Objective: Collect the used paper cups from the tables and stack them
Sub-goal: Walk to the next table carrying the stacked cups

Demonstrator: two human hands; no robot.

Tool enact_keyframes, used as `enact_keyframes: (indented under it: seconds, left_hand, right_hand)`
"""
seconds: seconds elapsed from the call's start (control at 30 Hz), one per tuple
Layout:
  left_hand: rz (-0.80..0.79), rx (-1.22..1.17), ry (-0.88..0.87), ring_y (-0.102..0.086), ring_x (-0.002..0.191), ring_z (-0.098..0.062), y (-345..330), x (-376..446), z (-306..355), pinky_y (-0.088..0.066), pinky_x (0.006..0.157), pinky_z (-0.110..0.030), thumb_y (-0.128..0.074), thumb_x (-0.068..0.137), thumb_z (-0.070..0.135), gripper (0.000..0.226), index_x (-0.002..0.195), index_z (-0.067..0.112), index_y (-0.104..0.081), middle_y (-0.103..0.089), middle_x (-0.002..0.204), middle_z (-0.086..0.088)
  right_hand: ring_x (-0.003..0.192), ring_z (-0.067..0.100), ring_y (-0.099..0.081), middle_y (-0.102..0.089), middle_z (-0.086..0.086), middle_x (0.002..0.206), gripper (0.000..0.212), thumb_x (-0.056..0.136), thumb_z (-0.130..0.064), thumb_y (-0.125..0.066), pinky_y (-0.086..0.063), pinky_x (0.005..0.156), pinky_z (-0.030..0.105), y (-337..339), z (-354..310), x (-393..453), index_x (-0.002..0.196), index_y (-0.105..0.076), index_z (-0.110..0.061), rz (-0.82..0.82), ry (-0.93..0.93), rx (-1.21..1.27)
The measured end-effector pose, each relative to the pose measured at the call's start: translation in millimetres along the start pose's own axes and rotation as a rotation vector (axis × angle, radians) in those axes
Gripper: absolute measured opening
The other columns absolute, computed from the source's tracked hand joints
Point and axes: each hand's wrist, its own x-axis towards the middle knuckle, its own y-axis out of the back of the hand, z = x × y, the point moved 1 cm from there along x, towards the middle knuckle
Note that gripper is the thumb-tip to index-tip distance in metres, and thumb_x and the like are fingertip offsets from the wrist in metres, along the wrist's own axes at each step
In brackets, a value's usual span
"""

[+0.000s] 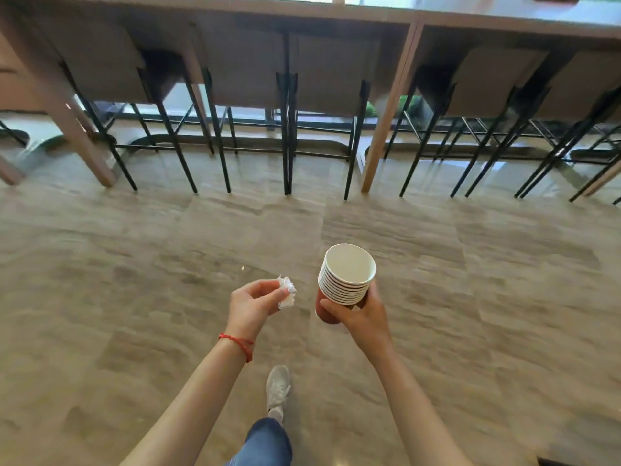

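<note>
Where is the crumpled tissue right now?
In the head view the crumpled tissue is pinched in the left hand, low and centre above the floor, just left of the stack of paper cups held by the right hand.

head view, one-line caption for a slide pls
Right hand holds a stack of nested paper cups, left hand pinches a crumpled tissue, walking toward tall tables.

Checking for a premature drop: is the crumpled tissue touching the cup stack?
Apart. The head view shows bare floor between the crumpled tissue pinched in the left hand and the cup stack.
</note>
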Motion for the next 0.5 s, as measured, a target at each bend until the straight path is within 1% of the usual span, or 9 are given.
enact_keyframes:
  seconds: [0.07,0.13,0.23,0.33,0.43,0.5]
  left_hand:
    - [-0.005,-0.003,-0.007,-0.062,0.064,-0.009,-6.7,36.5,11.5,-0.052,0.058,-0.015,-0.072,0.075,0.004,0.008,0.081,0.008,-0.069,-0.068,0.076,-0.007]
    - [-0.009,-0.025,-0.01,-0.063,0.059,-0.004,-13.3,73.4,27.6,-0.051,0.056,-0.013,-0.072,0.074,0.003,0.008,0.079,0.009,-0.069,-0.069,0.074,-0.005]
    - [-0.006,-0.028,-0.007,-0.063,0.063,-0.007,-22.8,125.2,56.6,-0.053,0.061,-0.017,-0.073,0.074,0.003,0.008,0.076,0.011,-0.069,-0.069,0.073,-0.004]
    - [-0.045,-0.029,-0.019,-0.064,0.063,-0.006,-34.3,174.1,85.9,-0.052,0.059,-0.015,-0.073,0.073,0.003,0.009,0.075,0.011,-0.07,-0.07,0.069,-0.001]
    - [-0.057,-0.018,-0.02,-0.064,0.061,-0.005,-49.8,220.8,107.9,-0.053,0.058,-0.014,-0.074,0.073,0.003,0.01,0.073,0.013,-0.07,-0.07,0.065,0.003]
    - [-0.063,-0.009,-0.023,-0.064,0.062,-0.006,-62.6,251.5,117.8,-0.053,0.062,-0.017,-0.074,0.073,0.004,0.011,0.072,0.013,-0.069,-0.07,0.064,0.004]
  right_hand:
    - [0.09,0.003,-0.063,-0.069,-0.016,0.094,0.059,0.052,-0.026,-0.086,-0.051,0.073,0.018,-8.9,-3.0,37.7,0.102,-0.054,-0.032,0.005,-0.008,0.008]
    - [0.09,0.002,-0.063,-0.068,-0.017,0.094,0.059,0.052,-0.027,-0.086,-0.051,0.075,0.02,-18.2,-9.5,76.1,0.102,-0.053,-0.033,0.011,-0.007,-0.005]
    - [0.093,0.006,-0.063,-0.068,-0.013,0.095,0.056,0.057,-0.02,-0.087,-0.051,0.076,0.024,-30.5,-23.2,132.8,0.1,-0.054,-0.032,0.03,-0.017,-0.009]
    - [0.094,0.006,-0.063,-0.069,-0.014,0.097,0.059,0.056,-0.024,-0.086,-0.051,0.075,0.019,-39.6,-40.3,185.2,0.104,-0.054,-0.032,0.048,0.002,-0.014]
    - [0.096,0.012,-0.064,-0.068,-0.008,0.101,0.06,0.057,-0.023,-0.087,-0.052,0.08,0.028,-44.7,-53.1,233.7,0.107,-0.054,-0.027,0.061,0.002,-0.016]
    - [0.095,0.013,-0.064,-0.068,-0.007,0.099,0.057,0.058,-0.02,-0.087,-0.051,0.079,0.028,-45.5,-56.9,266.6,0.104,-0.054,-0.028,0.075,-0.001,-0.019]
